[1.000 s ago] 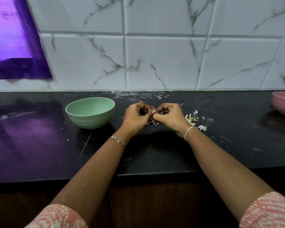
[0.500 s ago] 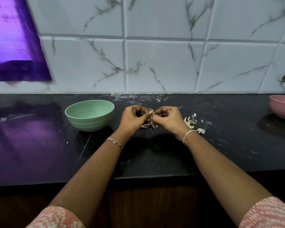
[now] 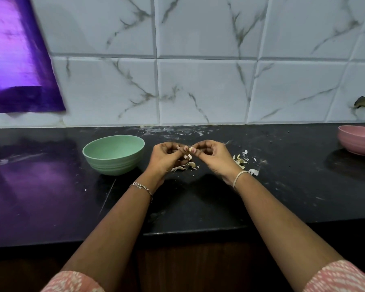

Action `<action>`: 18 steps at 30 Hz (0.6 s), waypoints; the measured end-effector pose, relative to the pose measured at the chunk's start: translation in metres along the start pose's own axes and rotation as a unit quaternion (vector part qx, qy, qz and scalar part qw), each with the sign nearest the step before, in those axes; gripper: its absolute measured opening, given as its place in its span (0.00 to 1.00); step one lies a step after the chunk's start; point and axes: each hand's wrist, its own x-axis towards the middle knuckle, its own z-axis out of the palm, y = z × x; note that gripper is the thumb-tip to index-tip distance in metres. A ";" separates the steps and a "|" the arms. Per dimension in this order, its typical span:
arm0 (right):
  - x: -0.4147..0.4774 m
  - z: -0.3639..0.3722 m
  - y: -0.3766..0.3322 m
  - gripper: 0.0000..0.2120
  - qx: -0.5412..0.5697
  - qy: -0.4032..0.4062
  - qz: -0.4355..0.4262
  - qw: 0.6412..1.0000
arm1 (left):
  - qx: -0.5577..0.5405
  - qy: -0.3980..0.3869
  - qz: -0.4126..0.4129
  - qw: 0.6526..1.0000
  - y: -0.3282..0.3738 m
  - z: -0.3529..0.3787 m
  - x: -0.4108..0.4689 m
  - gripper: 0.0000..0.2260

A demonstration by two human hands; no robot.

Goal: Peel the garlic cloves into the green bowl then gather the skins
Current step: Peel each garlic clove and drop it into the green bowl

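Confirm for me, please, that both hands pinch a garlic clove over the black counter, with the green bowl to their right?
Not quite: the head view shows the green bowl to the left of the hands; it is the pink bowl that stands to their right. The rest holds: the left hand and right hand pinch a garlic clove over the black counter.

Just one cam here, worn on the head. It looks forward and down at the black countertop (image 3: 282, 197) up close, tiled wall (image 3: 198, 87) straight ahead.

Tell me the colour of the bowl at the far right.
The bowl is pink, cut off by the frame edge; head view.
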 end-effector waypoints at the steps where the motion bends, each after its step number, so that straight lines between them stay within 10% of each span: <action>1: 0.000 -0.001 -0.001 0.06 0.002 -0.016 0.012 1.000 | 0.012 -0.005 -0.003 1.000 0.000 0.000 0.000 0.02; 18: -0.020 -0.046 -0.016 0.07 -0.108 -0.241 0.130 0.956 | 0.303 0.054 0.122 0.944 -0.003 0.019 0.015 0.08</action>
